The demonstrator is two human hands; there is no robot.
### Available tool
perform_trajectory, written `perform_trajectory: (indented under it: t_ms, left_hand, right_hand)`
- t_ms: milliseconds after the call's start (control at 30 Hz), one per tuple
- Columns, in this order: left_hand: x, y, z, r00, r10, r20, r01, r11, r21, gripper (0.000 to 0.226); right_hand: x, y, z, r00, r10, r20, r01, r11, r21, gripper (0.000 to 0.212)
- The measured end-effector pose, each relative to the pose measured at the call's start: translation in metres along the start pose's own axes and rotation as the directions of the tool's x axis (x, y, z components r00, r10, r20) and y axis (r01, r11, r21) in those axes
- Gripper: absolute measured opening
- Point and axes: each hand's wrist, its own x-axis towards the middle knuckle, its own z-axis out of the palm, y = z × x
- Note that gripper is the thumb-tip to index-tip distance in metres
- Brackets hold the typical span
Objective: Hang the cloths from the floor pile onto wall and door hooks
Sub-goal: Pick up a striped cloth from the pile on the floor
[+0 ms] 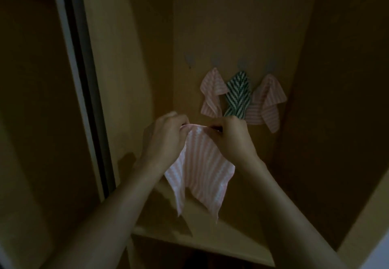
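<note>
You are holding one thin, soft pink-and-white striped cloth (200,169) by its top edge; it is hanging limp between your forearms, its lower corners falling in loose points. Your left hand (166,136) is curling its fingers around the cloth's upper left corner, and your right hand (231,136) is pinching the upper right, so both hands are clamped on the same cloth, close together. Beyond your hands, on the smooth yellowish wall (210,26), four small greyish hooks are showing in a row. The leftmost hook (189,60), above your left hand, is carrying nothing. Three cloths are draping in folds from the others: a pink striped one (211,91), a green-and-white striped one (239,94) just above your right hand, and another pink striped one (267,102) to its right. The light is dim.
</note>
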Motion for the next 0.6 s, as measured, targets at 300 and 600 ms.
perform_trajectory:
  t_ms: [300,600]
  left_hand:
    - [0.113,-0.048,0.063,0.997,-0.063,-0.04,0.065,0.997,0.052,0.023]
    - [0.193,-0.084,0.109,0.98,-0.164,-0.117,0.166,0.986,0.012,0.014]
  right_hand:
    - [0.124,0.053,0.05,0.999,0.017,0.029,-0.02,0.991,0.129,0.02]
    - [0.228,0.095,0.092,0.996,0.036,0.08,-0.045,0.994,0.105,0.039]
